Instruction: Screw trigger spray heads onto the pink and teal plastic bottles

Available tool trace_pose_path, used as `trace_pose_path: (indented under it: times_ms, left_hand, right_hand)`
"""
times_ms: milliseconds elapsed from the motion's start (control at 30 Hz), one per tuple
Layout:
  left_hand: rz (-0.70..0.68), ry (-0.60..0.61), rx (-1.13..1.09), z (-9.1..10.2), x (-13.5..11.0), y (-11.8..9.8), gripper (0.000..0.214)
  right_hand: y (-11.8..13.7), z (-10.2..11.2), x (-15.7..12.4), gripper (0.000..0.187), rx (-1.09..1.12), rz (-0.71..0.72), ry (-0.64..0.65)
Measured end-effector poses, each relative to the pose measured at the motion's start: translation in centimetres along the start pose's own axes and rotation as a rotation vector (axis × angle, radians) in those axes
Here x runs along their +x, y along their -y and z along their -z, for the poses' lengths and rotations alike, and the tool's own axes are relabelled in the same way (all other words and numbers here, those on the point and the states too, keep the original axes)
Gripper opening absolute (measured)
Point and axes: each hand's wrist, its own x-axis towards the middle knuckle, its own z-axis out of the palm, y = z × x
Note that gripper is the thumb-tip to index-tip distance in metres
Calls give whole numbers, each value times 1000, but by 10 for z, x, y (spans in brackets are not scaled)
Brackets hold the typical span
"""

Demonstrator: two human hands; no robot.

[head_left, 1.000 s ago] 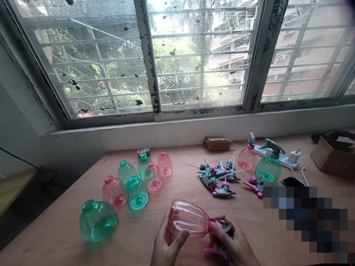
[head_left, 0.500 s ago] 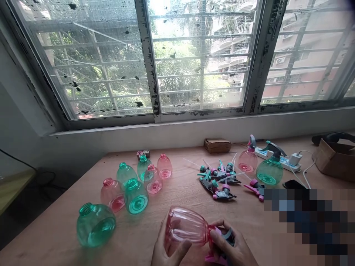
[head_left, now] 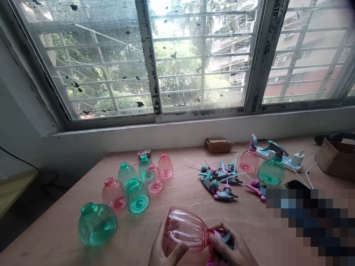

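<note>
Near the table's front edge, a clear pink spray bottle (head_left: 186, 228) lies on its side in the air, its neck pointing right. My left hand (head_left: 169, 247) is wrapped around its base end. At the neck, my right hand (head_left: 229, 245) grips the pink and grey spray head (head_left: 227, 239), with thumb and fingers closed around the collar. The fingers partly hide where head and neck meet. Beyond my hands lies a heap of loose spray heads (head_left: 222, 181) with thin tubes, and a pink one (head_left: 257, 189) rests to its right.
Several open green and pink bottles (head_left: 138, 197) stand at the left. At the back right are a pink bottle (head_left: 249, 160) and a green bottle (head_left: 271, 171) with heads, a power strip (head_left: 291, 162), a phone (head_left: 297, 186) and a cardboard box (head_left: 337, 159). A small brown box (head_left: 219, 145) sits by the wall.
Both hands keep their hold on the bottle and spray head. The bottle has tilted slightly, and the whole view has shifted a little.
</note>
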Motion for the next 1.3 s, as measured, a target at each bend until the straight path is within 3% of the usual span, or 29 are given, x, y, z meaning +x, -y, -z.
trace_pose_path:
  times_ms: [233, 433, 833, 1067, 1300]
  left_hand:
    - [-9, 62, -12, 2, -7, -1, 97]
    - [-22, 5, -12, -2, -8, -6, 106]
    - [31, -25, 30, -9, -6, -21, 92]
    - [39, 88, 33, -5, -16, -31, 94]
    - [16, 43, -24, -6, -4, -17, 97]
  right_hand:
    - [-8, 3, 2, 45, 62, 10, -3]
    - [0, -1, -4, 42, 66, 21, 6]
    - [11, -4, -8, 45, 4, 62, -44]
    - [13, -4, -10, 41, 50, 30, -28]
    - [10, -5, -10, 38, 94, 32, -17]
